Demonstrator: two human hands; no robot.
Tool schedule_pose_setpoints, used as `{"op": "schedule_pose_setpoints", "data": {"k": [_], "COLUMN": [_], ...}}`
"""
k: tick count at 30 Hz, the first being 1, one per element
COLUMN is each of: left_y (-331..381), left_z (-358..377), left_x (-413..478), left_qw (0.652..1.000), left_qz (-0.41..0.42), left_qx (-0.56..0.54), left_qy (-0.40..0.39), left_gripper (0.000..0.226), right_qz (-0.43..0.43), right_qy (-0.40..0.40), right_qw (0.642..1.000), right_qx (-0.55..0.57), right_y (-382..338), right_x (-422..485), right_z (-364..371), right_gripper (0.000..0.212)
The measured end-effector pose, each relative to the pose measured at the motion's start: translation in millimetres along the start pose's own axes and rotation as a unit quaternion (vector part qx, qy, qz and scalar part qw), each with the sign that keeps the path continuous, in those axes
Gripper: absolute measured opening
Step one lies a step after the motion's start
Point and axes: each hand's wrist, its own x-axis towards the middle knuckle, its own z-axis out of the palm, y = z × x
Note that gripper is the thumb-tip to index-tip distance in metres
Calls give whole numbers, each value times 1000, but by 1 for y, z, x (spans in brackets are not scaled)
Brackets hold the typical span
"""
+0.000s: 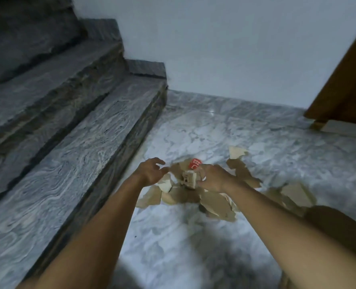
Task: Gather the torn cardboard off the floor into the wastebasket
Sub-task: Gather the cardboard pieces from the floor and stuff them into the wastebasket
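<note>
Head view: torn cardboard (214,202), matte tan, jagged-edged flat scraps, lies heaped on glossy grey-veined marble floor (266,147) just right of the lowest rough-grained stone step (73,155). Right hand (212,177) grips a small stack of pieces (189,180) above the heap. Left hand (151,172) hangs loose, fingers spread, holding nothing. One pale triangular scrap (236,152) lies apart, farther right. Wastebasket not visible.
</note>
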Motion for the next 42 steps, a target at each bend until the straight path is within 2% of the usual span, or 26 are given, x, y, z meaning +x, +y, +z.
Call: {"op": "schedule_pose_setpoints", "data": {"k": [7, 9, 14, 16, 19, 23, 25, 27, 30, 33, 34, 36, 38, 40, 42], "left_y": [-24, -38, -62, -79, -113, -131, -137, -141, -145, -143, -137, -122, -104, -92, -89], "left_z": [13, 26, 65, 81, 101, 110, 107, 100, 82, 59, 49, 31, 26, 38, 61], "left_x": [14, 24, 43, 57, 77, 89, 96, 101, 101, 112, 120, 133, 147, 158, 163], "left_qw": [995, 992, 981, 974, 961, 964, 976, 977, 966, 953, 949, 949, 959, 963, 955], "left_qz": [-94, -113, -124, -138, -175, -101, -107, -138, -136, -107, -97, -82, -52, -11, 38], "left_qx": [37, 59, 139, 174, 215, 235, 172, 158, 201, 211, 224, 230, 224, 228, 255], "left_qy": [-11, -13, -45, -39, -9, 66, 80, 31, -88, -189, -199, -201, -167, -142, -145], "left_gripper": [50, 52, 42, 50, 57, 48, 47, 58, 54, 50, 50, 44, 39, 45, 71], "right_qz": [13, 25, 132, 170, 173, 180, 192, 194, 191, 190, 194, 202, 189, 183, 203], "right_qy": [-84, -91, -53, -32, 17, 105, 136, 161, 148, 76, 47, 11, -31, -44, -24], "right_qw": [993, 989, 983, 980, 979, 967, 961, 957, 962, 976, 979, 979, 981, 982, 978], "right_qx": [-81, -117, -113, -96, -108, -143, -144, -146, -129, -79, -51, 2, 13, 25, 38], "right_y": [11, 22, 62, 74, 84, 90, 89, 82, 75, 79, 79, 78, 78, 83, 87], "right_x": [36, 41, 44, 48, 48, 47, 50, 49, 46, 44, 42, 42, 47, 57, 68], "right_z": [0, 10, 64, 84, 108, 128, 133, 131, 122, 112, 105, 88, 69, 52, 41], "right_gripper": [79, 71, 63, 65, 70, 80, 66, 53, 42, 34, 38, 58, 72, 65, 54]}}
